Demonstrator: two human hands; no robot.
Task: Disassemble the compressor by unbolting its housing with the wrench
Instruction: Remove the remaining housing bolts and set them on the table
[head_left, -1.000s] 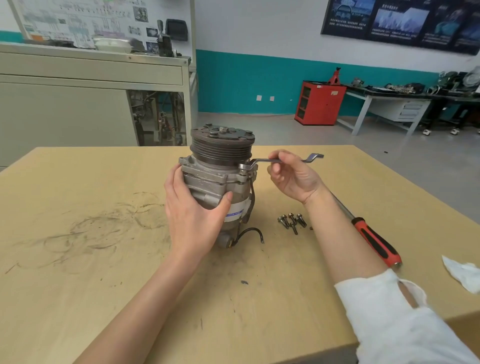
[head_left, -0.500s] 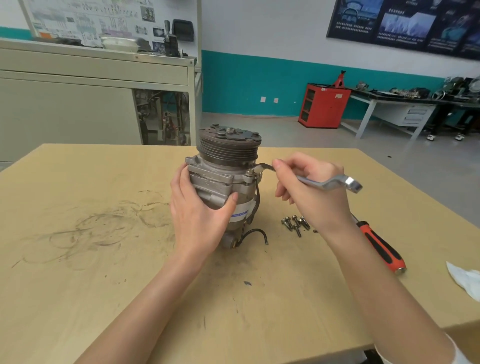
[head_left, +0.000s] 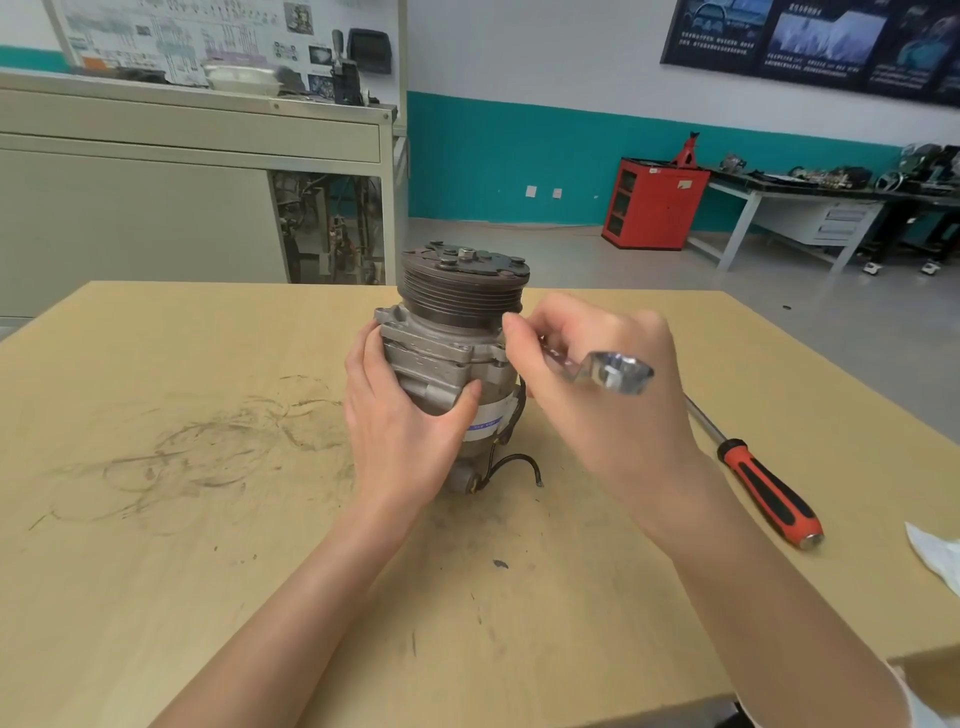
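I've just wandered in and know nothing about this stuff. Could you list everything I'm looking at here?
compressor: one, grey metal with a dark pulley on top, upright mid-table
wrench: one, shiny silver, beside the compressor, far end hidden by fingers
screwdriver: one, orange-and-black handle, lying on the table at right
cloth: one, white, at the table's right edge
table: one, tan wood, smudged, foreground
cabinet: one, red, by the far teal wall
workbench: one, pale grey, cluttered, far right
left hand: one, grips the compressor's housing
right hand: one, holds the wrench
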